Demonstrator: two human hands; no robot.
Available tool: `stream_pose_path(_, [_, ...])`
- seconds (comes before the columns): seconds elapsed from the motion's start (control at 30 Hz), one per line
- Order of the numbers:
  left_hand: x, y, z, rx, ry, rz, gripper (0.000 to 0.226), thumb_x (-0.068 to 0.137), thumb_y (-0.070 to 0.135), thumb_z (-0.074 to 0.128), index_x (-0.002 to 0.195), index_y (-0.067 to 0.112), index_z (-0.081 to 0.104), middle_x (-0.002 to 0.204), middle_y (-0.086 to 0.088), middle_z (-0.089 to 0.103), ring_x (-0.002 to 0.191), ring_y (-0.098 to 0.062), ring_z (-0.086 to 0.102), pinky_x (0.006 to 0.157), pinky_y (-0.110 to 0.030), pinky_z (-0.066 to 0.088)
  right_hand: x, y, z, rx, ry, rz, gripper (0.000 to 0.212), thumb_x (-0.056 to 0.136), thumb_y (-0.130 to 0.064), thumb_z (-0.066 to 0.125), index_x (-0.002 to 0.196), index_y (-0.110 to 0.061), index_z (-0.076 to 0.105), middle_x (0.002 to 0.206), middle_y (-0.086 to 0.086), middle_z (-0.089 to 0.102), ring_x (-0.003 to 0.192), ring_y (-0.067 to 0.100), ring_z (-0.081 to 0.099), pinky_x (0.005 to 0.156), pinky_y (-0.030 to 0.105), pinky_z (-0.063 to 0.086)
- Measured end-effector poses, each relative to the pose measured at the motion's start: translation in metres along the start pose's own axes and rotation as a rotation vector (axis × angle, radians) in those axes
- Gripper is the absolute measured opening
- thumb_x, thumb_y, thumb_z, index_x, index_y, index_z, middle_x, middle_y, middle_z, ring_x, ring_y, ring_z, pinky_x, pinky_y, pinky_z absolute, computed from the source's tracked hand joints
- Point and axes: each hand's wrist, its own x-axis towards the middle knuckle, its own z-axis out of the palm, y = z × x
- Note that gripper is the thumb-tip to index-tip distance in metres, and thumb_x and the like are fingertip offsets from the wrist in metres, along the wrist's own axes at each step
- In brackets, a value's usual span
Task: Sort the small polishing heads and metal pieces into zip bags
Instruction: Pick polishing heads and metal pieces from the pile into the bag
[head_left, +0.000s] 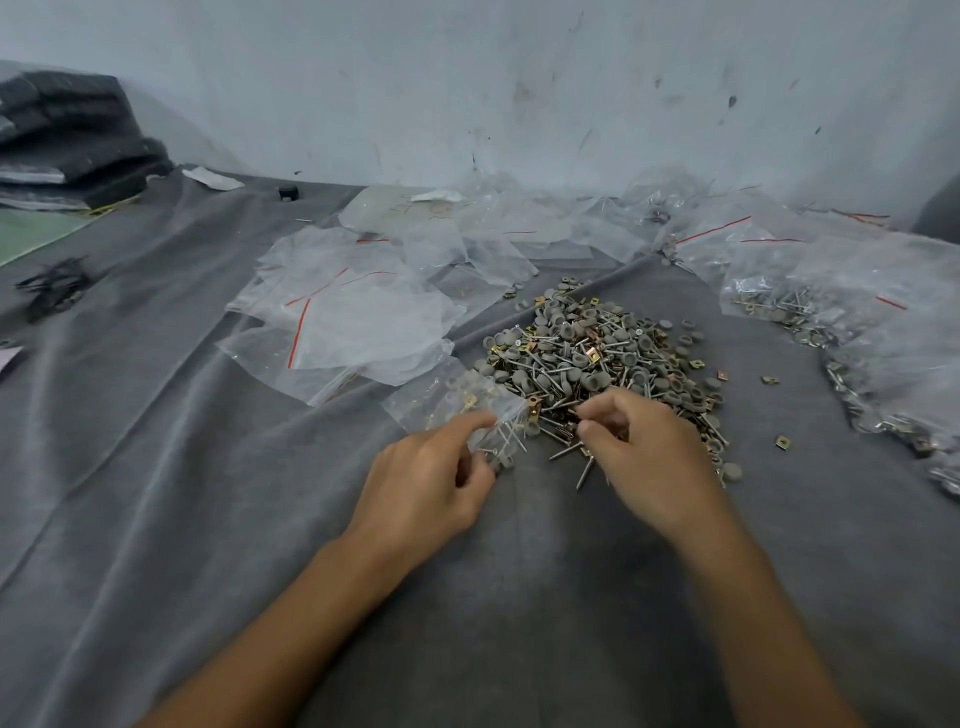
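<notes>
Hundreds of pieces (597, 364) heaped on cloth (208, 519), just right of bag (467, 410): light, hard, prone to roll; best pinched by shank. Left hand (431, 478) gripping limp, slick bag at near edge. Right hand (644, 457) curled over nearest pieces; hold unclear.

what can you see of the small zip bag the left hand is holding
The small zip bag is clear, thin, crinkled plastic, lying on the grey cloth just left of the pile of loose parts, its right edge reaching it. Through it show a few grey round heads, a brass-coloured square piece and thin metal pins at its near end. The left hand pinches that end. Whether its seal is open cannot be told.
</notes>
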Motion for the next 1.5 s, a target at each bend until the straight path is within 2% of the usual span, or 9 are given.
stream_pose_path(0.17, [0.004,0.001,0.0,-0.029,-0.034,-0.01,0.041,0.091,0.024,0.063,0.131,0.034,0.062,0.065,0.015,0.063,0.07,-0.006,0.062,0.06,-0.015,0.043,-0.006,0.01,-0.011,-0.247,-0.143,0.084,0.01,0.092,-0.039,0.069,0.086,-0.033,0.065,0.084,-0.014,0.067,0.083,0.011,0.062,0.076,0.038,0.054])
stream_pose_path(0.3, [0.005,0.001,0.0,-0.044,-0.059,-0.028,0.043,0.092,0.024,0.063,0.133,0.035,0.06,0.066,0.014,0.064,0.067,-0.007,0.063,0.066,-0.032,0.054,-0.01,0.01,-0.012,-0.246,-0.187,0.078,0.014,0.09,-0.042,0.073,0.095,-0.037,0.061,0.087,-0.014,0.061,0.088,0.012,0.06,0.074,0.034,0.048])
stream_pose_path(0.57, [0.005,0.004,-0.002,-0.024,-0.07,-0.029,0.044,0.091,0.023,0.063,0.133,0.036,0.059,0.068,0.014,0.064,0.067,-0.008,0.063,0.067,-0.036,0.055,-0.01,0.003,-0.007,-0.284,-0.205,0.026,0.017,0.09,-0.044,0.072,0.099,-0.035,0.06,0.081,-0.019,0.055,0.074,-0.003,0.048,0.06,0.023,0.035])
stream_pose_path(0.77, [0.006,0.005,-0.002,-0.013,-0.075,-0.012,0.044,0.091,0.024,0.063,0.133,0.035,0.059,0.069,0.016,0.064,0.069,-0.008,0.062,0.068,-0.036,0.055,-0.013,0.003,-0.006,-0.181,-0.198,0.029,0.021,0.09,-0.038,0.073,0.089,-0.032,0.054,0.08,-0.013,0.06,0.075,0.002,0.055,0.064,0.029,0.041])
stream_pose_path(0.93, [0.008,0.002,-0.003,-0.049,-0.096,-0.046,0.042,0.093,0.024,0.062,0.134,0.036,0.06,0.068,0.014,0.064,0.068,-0.006,0.062,0.066,-0.031,0.053,-0.013,0.002,-0.01,-0.143,-0.163,0.027,0.016,0.091,-0.036,0.072,0.083,-0.031,0.059,0.08,-0.011,0.065,0.077,0.007,0.06,0.072,0.036,0.051])
stream_pose_path(1.07, [0.013,0.001,-0.008,-0.159,-0.067,-0.124,0.033,0.091,0.023,0.064,0.121,0.039,0.067,0.071,0.015,0.063,0.065,-0.005,0.06,0.064,-0.03,0.051,-0.012,0.001,-0.011,-0.147,-0.199,0.04,0.015,0.091,-0.036,0.072,0.081,-0.031,0.062,0.082,-0.012,0.065,0.079,0.007,0.06,0.073,0.035,0.051])
stream_pose_path(1.17, [0.018,0.001,-0.015,-0.324,-0.017,-0.228,0.027,0.088,0.025,0.062,0.105,0.044,0.069,0.06,0.011,0.059,0.054,-0.001,0.052,0.055,-0.023,0.043,-0.012,0.001,-0.009,-0.16,-0.199,0.038,0.009,0.093,-0.035,0.07,0.089,-0.034,0.062,0.085,-0.015,0.064,0.083,0.006,0.06,0.073,0.032,0.049])
stream_pose_path(1.4, [0.03,0.0,-0.032,-0.708,0.074,-0.441,0.027,0.092,0.0,0.061,0.102,0.021,0.074,0.053,0.005,0.055,0.051,-0.009,0.043,0.047,-0.017,0.035,-0.016,0.001,-0.003,-0.355,-0.278,-0.02,0.011,0.098,-0.033,0.061,0.087,-0.033,0.058,0.102,-0.013,0.054,0.101,0.014,0.054,0.089,0.041,0.05])
stream_pose_path(1.5, [0.028,0.001,-0.03,-0.628,0.036,-0.38,0.026,0.091,0.004,0.062,0.101,0.026,0.073,0.052,0.005,0.054,0.05,-0.007,0.044,0.046,-0.016,0.035,-0.017,-0.002,0.001,-0.224,-0.217,-0.06,0.01,0.101,-0.031,0.055,0.091,-0.032,0.055,0.096,-0.015,0.051,0.092,0.009,0.051,0.077,0.029,0.043])
